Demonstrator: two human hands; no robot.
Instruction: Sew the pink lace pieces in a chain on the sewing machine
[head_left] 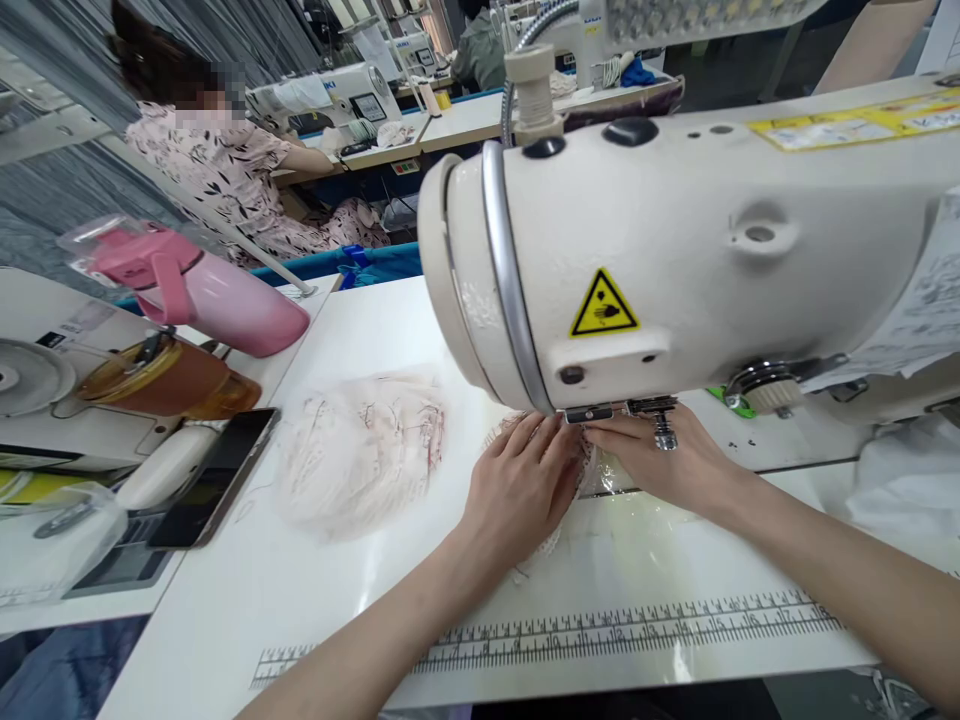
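Pale pinkish openwork lace fabric [553,540] lies on the white tabletop [330,600] beneath the big cream sewing-machine head [675,250], mostly hidden by the person's hands; a few loose threads trail from its six o'clock side. The left hand [517,475] rests over it, fingers bent and close together, though I can't tell whether they pinch the cloth. The right hand [660,455] reaches in from four o'clock, its fingertips partly behind a small metal fitting [621,411], so their grip I can't tell either.

White tabletop separates the left hand from a flimsy pale pink heap of fabric [364,455] at nine o'clock, and reaches down to the black-marked printed ruler [600,635] at six, near the table's front edge. The machine crowds the space from twelve to three.

Counting up: two hands, one heap, one flat black phone [217,480], one pink bottle [232,305] at ten o'clock, one amber cup [172,375] and (quite absorbed, apparently) one co-worker in a leaf-print outfit [210,180] towards eleven.
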